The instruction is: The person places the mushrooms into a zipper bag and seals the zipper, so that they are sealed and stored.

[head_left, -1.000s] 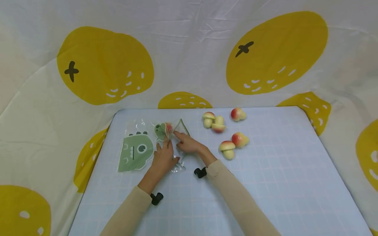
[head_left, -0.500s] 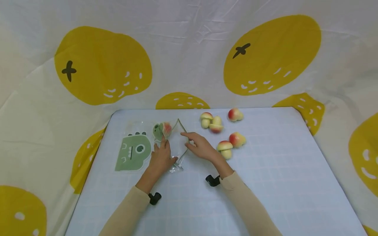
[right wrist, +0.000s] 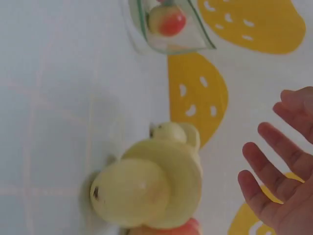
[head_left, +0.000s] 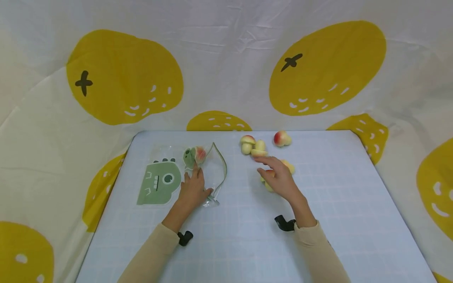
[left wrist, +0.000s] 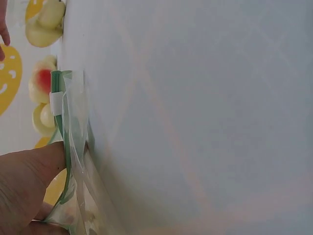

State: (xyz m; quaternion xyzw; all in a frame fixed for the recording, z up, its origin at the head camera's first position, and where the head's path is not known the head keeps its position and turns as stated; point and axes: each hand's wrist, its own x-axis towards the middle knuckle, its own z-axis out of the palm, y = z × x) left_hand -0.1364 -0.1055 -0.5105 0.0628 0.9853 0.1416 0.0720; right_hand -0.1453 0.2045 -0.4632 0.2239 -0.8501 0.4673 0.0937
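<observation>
A clear zip bag (head_left: 214,173) with a green dinosaur print lies on the left, its green-edged mouth gaping to the right. Inside it shows a red-and-cream toy mushroom (head_left: 200,154). My left hand (head_left: 192,190) rests on the bag with fingers spread; in the left wrist view its thumb (left wrist: 51,159) touches the green zip edge. My right hand (head_left: 281,179), loosely bent and holding nothing, hovers over two toy mushrooms, partly hiding the nearer mushroom (head_left: 269,187) and the other mushroom (head_left: 290,166). The right wrist view shows its fingers spread beside a mushroom (right wrist: 129,191).
Farther back lie an upright mushroom (head_left: 247,146), an upturned mushroom (head_left: 260,146) and another mushroom (head_left: 282,138) on its side. The light-blue checked table (head_left: 354,204) meets a white cloth backdrop (head_left: 226,59) printed with yellow fruit.
My right hand has left the bag's mouth and moved right, over the mushrooms. The left hand has stayed on the bag, whose edge now bows outward in a curve.
</observation>
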